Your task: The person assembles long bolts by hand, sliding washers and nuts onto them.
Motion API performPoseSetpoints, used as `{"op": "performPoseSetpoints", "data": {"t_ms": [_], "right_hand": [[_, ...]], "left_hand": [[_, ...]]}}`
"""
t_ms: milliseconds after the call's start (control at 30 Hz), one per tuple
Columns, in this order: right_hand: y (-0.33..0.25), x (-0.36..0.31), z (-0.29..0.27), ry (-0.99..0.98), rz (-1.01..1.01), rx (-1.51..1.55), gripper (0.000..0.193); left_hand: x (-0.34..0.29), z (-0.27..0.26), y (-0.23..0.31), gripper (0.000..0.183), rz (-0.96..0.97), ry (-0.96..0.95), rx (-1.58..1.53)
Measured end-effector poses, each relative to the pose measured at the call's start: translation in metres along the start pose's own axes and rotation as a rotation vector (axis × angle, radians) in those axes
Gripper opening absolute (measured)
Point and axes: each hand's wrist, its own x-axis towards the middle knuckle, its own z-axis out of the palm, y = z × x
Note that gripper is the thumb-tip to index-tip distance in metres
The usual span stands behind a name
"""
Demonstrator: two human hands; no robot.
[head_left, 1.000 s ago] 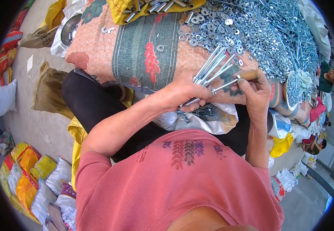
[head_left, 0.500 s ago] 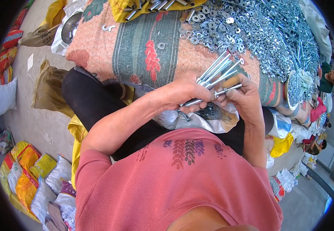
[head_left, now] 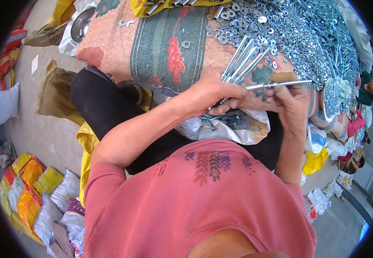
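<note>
My left hand (head_left: 220, 92) is closed around a bundle of long silvery bolts (head_left: 243, 60), which fan out upward past the fingers. A single long metal bolt (head_left: 298, 82) lies almost level between my hands. Its left end reaches my left thumb, and my right hand (head_left: 293, 99) pinches it with thumb and fingers. A small collar shows around this bolt near my right thumb. One right finger wears a tan cover (head_left: 282, 77). Below my hands, an open white sack (head_left: 248, 133) in my lap holds more dark metal pieces.
A patterned padded cloth (head_left: 169, 26) spreads ahead, with a heap of washers (head_left: 242, 19) and thin bolts (head_left: 336, 47). Metal tubes lie on a yellow sack (head_left: 165, 7). A round bowl (head_left: 82, 26) stands far left. Filled sacks (head_left: 29, 193) lie lower left; other people sit far right.
My right hand has moved right, away from my left hand, and the bolt it pinches now points right. My left hand still grips the bundle, tilted slightly more upright.
</note>
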Motion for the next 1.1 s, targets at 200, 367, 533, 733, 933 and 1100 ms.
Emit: {"op": "performPoseSetpoints", "data": {"t_ms": [200, 367, 533, 733, 933, 1100], "right_hand": [[0.029, 0.006, -0.009, 0.035, 0.105, -0.156, 0.028], [0.011, 0.009, 0.012, 0.068, -0.098, 0.04, 0.039], [0.019, 0.004, 0.003, -0.043, -0.064, -0.03, 0.043], [0.019, 0.001, -0.016, -0.173, 0.009, -0.055, 0.045], [0.024, 0.006, -0.021, -0.203, -0.017, 0.09, 0.045], [0.021, 0.007, -0.006, -0.141, -0.05, 0.248, 0.042]], "left_hand": [[0.0, -0.001, -0.002, 0.018, 0.037, 0.168, 0.145], [-0.001, -0.001, 0.001, 0.017, 0.054, 0.188, 0.171], [-0.001, -0.003, 0.002, 0.016, 0.039, 0.17, 0.158], [-0.001, -0.003, 0.001, 0.016, 0.02, 0.144, 0.125], [-0.002, 0.0, 0.001, 0.015, 0.002, 0.15, 0.123], [-0.001, 0.005, 0.001, 0.015, -0.039, 0.126, 0.172]]}}
